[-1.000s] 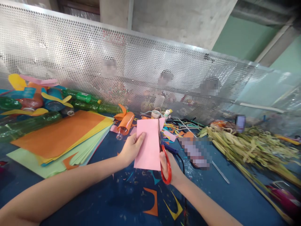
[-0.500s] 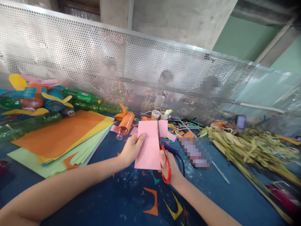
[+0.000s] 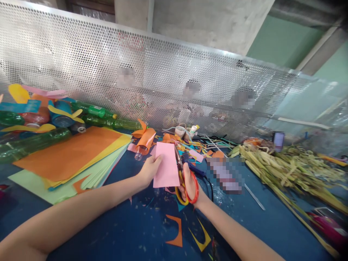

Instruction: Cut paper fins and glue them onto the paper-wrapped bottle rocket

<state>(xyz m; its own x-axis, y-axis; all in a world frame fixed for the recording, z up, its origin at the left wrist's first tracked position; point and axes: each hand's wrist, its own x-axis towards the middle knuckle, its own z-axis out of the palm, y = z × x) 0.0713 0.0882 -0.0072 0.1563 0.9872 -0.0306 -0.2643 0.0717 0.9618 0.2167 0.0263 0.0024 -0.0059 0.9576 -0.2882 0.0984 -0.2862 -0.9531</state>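
A pink rectangle of paper (image 3: 166,165) is pinched along its left edge by my left hand (image 3: 149,170), thumb on top. My right hand (image 3: 190,186) grips a pair of scissors (image 3: 192,190) with one red and one yellow handle loop. The blades point away from me, along the right edge of the paper. Beyond the paper lies a plastic bottle wrapped in orange paper (image 3: 146,142). Orange (image 3: 178,232) and yellow (image 3: 201,237) paper offcuts rest on the blue table (image 3: 136,228) nearer to me.
Left of my hands is a stack of coloured paper (image 3: 73,152), with green bottles (image 3: 35,143) behind. A glue gun (image 3: 197,169) and dried husks (image 3: 272,163) lie to the right. A perforated metal screen (image 3: 163,72) closes the back; people show faintly through it.
The right-hand strip of the pink paper has come off, leaving a narrower rectangle. My left hand has shifted slightly left with the paper, and the scissors have turned, showing the yellow loop.
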